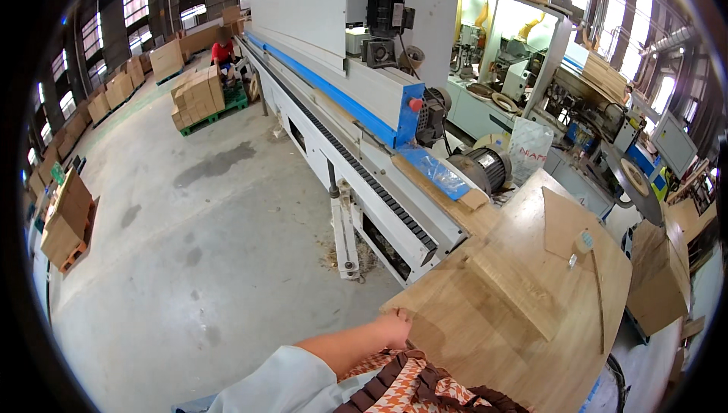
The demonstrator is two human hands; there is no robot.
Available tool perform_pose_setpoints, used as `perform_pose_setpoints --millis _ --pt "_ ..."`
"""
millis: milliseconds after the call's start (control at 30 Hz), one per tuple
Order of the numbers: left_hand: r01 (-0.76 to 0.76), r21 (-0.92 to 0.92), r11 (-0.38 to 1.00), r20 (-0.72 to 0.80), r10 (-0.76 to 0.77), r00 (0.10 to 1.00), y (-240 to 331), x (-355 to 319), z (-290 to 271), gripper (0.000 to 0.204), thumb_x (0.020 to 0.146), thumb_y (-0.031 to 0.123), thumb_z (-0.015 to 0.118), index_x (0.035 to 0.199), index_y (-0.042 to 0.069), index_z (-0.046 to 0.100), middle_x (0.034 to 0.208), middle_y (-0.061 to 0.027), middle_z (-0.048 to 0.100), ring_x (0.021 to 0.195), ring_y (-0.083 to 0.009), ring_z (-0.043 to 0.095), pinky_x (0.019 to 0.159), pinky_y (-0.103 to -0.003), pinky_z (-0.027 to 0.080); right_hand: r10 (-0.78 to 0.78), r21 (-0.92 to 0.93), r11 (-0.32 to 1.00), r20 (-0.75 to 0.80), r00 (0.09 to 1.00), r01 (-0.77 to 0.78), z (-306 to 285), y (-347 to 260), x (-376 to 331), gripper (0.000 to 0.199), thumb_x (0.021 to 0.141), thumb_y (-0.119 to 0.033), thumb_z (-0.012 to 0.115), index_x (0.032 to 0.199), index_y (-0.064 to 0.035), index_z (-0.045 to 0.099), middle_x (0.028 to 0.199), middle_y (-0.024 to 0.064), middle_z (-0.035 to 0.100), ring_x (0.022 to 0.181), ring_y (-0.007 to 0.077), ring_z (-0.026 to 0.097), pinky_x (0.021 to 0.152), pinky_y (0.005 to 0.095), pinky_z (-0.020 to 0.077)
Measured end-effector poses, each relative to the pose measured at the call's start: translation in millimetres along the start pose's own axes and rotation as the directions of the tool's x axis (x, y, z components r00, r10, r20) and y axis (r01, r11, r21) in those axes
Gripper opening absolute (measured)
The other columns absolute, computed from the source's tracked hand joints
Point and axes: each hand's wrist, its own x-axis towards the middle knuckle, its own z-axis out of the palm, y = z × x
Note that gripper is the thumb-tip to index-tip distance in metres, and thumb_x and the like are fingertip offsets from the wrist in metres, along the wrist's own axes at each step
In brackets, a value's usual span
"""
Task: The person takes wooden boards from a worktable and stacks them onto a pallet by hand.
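My left hand (394, 327) is at the near left corner of a flat wooden panel (447, 314), its fingers curled in at the panel's edge; the fingertips are partly hidden. The panel lies on a light wooden worktable (565, 352) with a rounded right end. A narrower wooden board (516, 295) rests slantwise beyond the hand. Farther right are a flat brown sheet (561, 219), a small pale roundish object (583, 241) and a thin wooden strip (599, 303). My right hand is out of the picture.
A long white-and-blue machine (334, 102) with a chain track (356, 159) runs away from the table. Motors (485, 166) stand by its near end. Stacked boards on a green pallet (235, 100) and a person in red (222, 53) are far left. A wooden stack (658, 276) stands right.
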Motion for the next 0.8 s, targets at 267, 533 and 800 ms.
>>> perform_pose_setpoints --millis 267,533,800 --pt "0.04 0.106 0.994 -0.075 -0.032 0.997 15 12 2 0.078 0.071 0.036 0.063 0.13 -0.001 0.027 0.135 -0.0278 0.018 0.122 -0.0446 0.025 0.098 -0.043 0.031 -0.049 -0.045 0.998 0.027 0.998 0.05 205 105 -49 0.056 0.084 -0.049 0.04 0.125 -0.0107 0.04 0.129 0.0151 0.037 0.119 0.0314 0.033 0.096 0.0459 0.0286" --pt "0.215 0.117 0.97 -0.022 -0.214 0.977 33 11 17 0.08 0.073 0.036 0.058 0.132 -0.003 0.021 0.135 -0.031 0.018 0.122 -0.046 0.024 0.099 -0.044 0.027 -0.207 0.236 0.971 0.8 0.562 0.022 -44 9 51 0.056 0.083 -0.049 0.04 0.126 -0.0134 0.039 0.133 0.0154 0.033 0.124 0.0314 0.029 0.098 0.0467 0.0272" --pt "0.237 0.252 0.938 0.06 -0.26 0.964 30 41 20 0.104 0.061 0.054 0.064 0.131 -0.008 0.019 0.131 -0.0347 0.022 0.123 -0.0453 0.025 0.101 -0.045 0.024 -0.562 0.577 0.8 0.625 0.541 0.164 -62 16 39 0.069 0.07 -0.047 0.056 0.127 -0.0132 0.038 0.138 0.0129 0.025 0.13 0.0292 0.016 0.103 0.0501 0.0075"
